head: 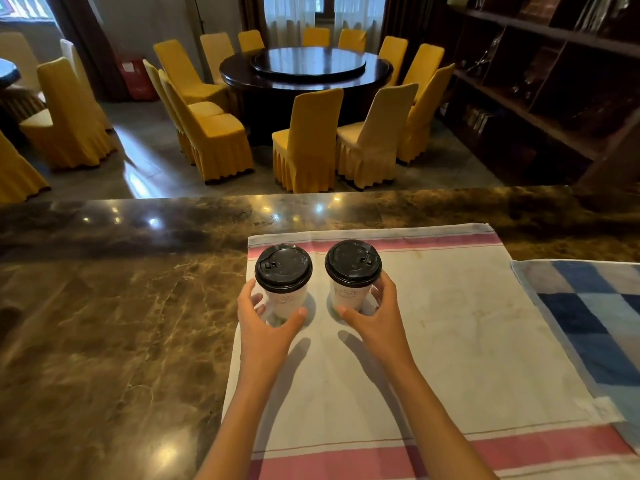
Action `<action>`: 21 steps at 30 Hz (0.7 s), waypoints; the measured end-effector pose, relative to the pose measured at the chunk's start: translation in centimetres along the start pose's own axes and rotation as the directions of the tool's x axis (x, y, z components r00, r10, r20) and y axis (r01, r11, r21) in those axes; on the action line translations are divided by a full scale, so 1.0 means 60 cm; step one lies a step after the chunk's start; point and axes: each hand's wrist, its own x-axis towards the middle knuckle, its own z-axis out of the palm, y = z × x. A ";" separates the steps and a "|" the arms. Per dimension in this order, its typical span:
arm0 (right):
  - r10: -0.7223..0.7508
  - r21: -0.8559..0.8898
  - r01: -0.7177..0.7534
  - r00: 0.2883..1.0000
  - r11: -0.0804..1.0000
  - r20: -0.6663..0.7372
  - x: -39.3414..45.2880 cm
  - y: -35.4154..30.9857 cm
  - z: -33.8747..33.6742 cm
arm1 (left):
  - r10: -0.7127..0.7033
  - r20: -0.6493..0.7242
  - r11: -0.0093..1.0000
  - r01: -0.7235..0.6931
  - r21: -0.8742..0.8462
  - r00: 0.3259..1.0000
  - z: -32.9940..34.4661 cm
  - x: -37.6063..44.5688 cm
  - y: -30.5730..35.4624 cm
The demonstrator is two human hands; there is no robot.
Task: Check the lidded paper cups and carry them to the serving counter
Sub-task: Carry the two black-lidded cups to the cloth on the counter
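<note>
Single head cam, wide-angle, facing forward and tilted down. Close over the marble counter [121, 323], which fills the near half; both forearms enter from the bottom edge. Far half looks across the counter into a dining room: round table [306, 69] centre-far, shelving [540, 81] far right. Edges bowed.

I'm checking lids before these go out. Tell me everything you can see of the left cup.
The left cup is white paper with a faint printed mark and a black plastic lid that looks seated all round. It stands upright on the white cloth, apart from the right cup. The left hand curls around its lower part; firm contact isn't clear.
</note>
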 end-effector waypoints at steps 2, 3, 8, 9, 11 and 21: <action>0.015 -0.061 -0.018 0.999 0.998 -0.048 -0.010 0.001 -0.002 | 0.006 -0.014 1.000 -0.005 0.027 1.000 0.001 -0.013 0.000; 0.021 -0.085 -0.026 0.997 0.996 -0.068 -0.016 0.003 -0.004 | 0.019 -0.018 0.999 -0.019 0.042 1.000 0.001 -0.020 0.000; -0.010 -0.114 -0.009 0.986 0.993 -0.167 -0.064 0.010 -0.030 | 0.172 0.015 0.970 -0.172 0.174 0.985 0.004 -0.054 -0.004; -0.021 -0.140 -0.006 0.981 0.990 -0.194 -0.074 0.014 -0.039 | 0.193 0.016 0.962 -0.192 0.192 0.981 0.006 -0.061 -0.006; -0.043 -0.201 -0.006 0.970 0.979 -0.238 -0.096 0.019 -0.058 | 0.204 0.003 0.955 -0.200 0.218 0.979 0.008 -0.074 -0.014; -0.197 -0.575 -0.065 0.903 0.815 -0.382 -0.287 0.038 -0.203 | 0.327 0.391 0.734 -0.492 0.468 0.860 0.091 -0.254 0.014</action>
